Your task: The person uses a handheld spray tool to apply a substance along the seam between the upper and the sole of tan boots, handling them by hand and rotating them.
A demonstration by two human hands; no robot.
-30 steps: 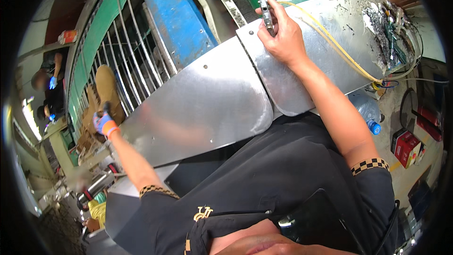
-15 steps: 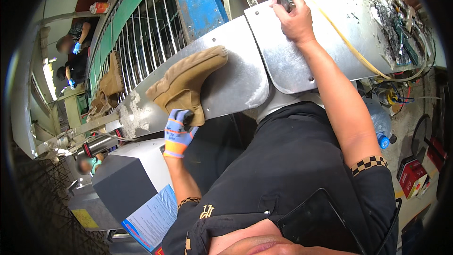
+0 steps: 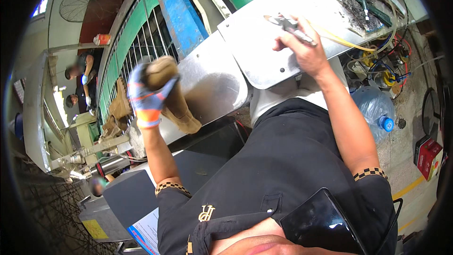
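Note:
My left hand, in a light blue glove with an orange cuff, is closed on a tan boot. The boot is raised over the near edge of the metal worktop, tipped so its one end points toward me; motion blurs the hand and part of the boot. My bare right hand grips a small grey metal hand tool above the right half of the worktop. A yellow hose runs from close by this hand toward the right. Whether it joins the tool cannot be made out.
More tan boots sit by a metal bar rack at left. Brushes and tools lie on a dark-stained patch at far right. A water bottle and a red box stand right of me. Other people are at far left.
My left hand has moved up and left with the boot, turning it from lying sideways to pointing toward me. My right hand has come lower and slightly right, still holding the tool.

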